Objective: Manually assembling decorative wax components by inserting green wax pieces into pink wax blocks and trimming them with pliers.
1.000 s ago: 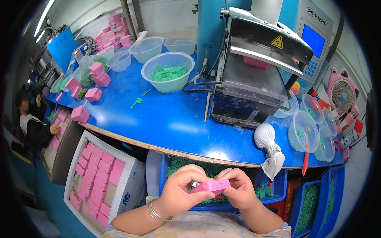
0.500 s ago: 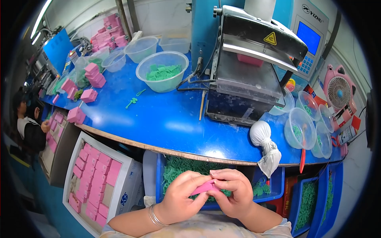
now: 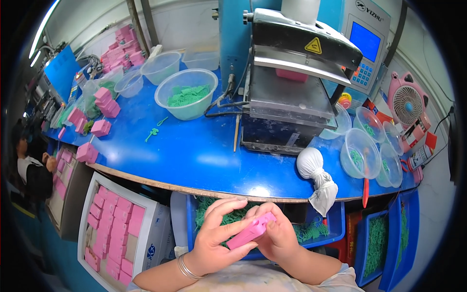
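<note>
A pink rectangular block [image 3: 245,235], notched at its upper end, is held tilted between both hands in front of my body. My left hand [image 3: 212,242] grips its lower part, thumb beneath and fingers along the top side. Around its notched upper end close the fingers and thumb of my right hand [image 3: 280,238]. Behind the hands, under the table edge, is a blue tray [image 3: 339,228] of thin green molded pieces [image 3: 311,231]. The hands hide the middle of that tray.
A press machine [image 3: 287,127] stands on the blue table [image 3: 194,155], with a white cloth bundle [image 3: 311,164] at the edge. Plastic bowls [image 3: 187,113] hold green pieces. At left sits a box [image 3: 155,228] of pink blocks [image 3: 116,233]. A co-worker [image 3: 36,170] is far left.
The pink block has been turned, so a broad side and its notched end now show. My left fingers have lifted and spread along it. The whole view has shifted slightly.
</note>
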### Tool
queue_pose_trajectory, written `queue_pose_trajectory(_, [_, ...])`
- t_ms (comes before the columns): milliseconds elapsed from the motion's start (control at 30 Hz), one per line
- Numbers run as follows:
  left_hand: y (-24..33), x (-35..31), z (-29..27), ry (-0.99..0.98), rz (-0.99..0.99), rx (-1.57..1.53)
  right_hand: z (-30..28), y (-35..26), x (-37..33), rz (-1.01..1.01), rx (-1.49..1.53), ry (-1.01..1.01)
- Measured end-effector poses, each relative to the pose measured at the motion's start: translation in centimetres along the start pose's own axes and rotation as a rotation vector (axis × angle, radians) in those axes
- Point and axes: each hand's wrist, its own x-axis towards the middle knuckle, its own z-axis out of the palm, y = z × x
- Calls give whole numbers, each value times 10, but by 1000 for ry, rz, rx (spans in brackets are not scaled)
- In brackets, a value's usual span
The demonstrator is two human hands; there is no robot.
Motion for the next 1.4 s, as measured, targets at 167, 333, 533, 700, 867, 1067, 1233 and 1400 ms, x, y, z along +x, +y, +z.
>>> queue_pose_trajectory(167, [5, 1, -6, -44, 5, 182, -4, 1, 3, -114, -353, 27])
queue_pose_trajectory(333, [5, 0, -7, -3, -98, -139, -9, -1, 1, -377, -773, -124])
queue_pose_trajectory(533, [-7, -4, -10, -63, -132, -445, -14, -10, 6, -353, -752, -345])
queue_pose_trajectory(700, [-9, -6, -11, -135, -159, -547, -13, -5, 5, -286, -553, -244])
queue_pose_trajectory(867, [6, 1, -6, -288, -61, -30, -3, -9, 11, 131, 180, 48])
queue_pose_trajectory(1067, [11, 12, -3, -375, -22, 280, 3, -1, 10, 479, 188, 141])
queue_pose_trajectory(1233, [16, 9, -9, -246, -36, 542, 6, -19, 7, 236, -420, 91])
queue_pose_trajectory(1400, [17, 12, -7, -223, 74, 681, 5, -31, 10, 151, -723, -56])
